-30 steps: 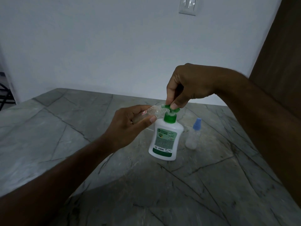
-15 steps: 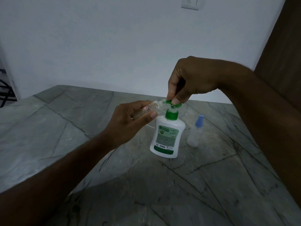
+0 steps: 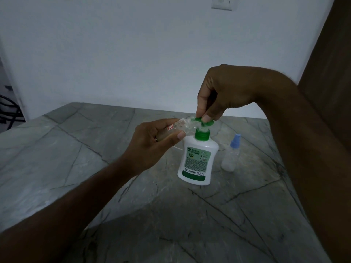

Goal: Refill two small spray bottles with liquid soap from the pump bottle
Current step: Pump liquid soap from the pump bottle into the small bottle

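A white pump bottle (image 3: 197, 160) with a green collar and green label stands upright on the grey stone table (image 3: 79, 164). My right hand (image 3: 220, 93) pinches its green pump head (image 3: 203, 120) from above. My left hand (image 3: 153, 143) grips a small clear spray bottle (image 3: 180, 126) tilted on its side, its open neck held against the pump's nozzle. A second small spray bottle (image 3: 232, 154) with a pale blue cap stands upright on the table, just right of the pump bottle.
A thin white tube (image 3: 177, 148) pokes out on the table behind my left hand. A white wall runs behind the table, with a light switch (image 3: 222, 3) high up. A brown door (image 3: 334, 59) is at the right. Dark metal bars (image 3: 8, 112) show at the far left.
The pump head has come up a little under my right hand. Both hands keep their grips, and the view has shifted slightly.
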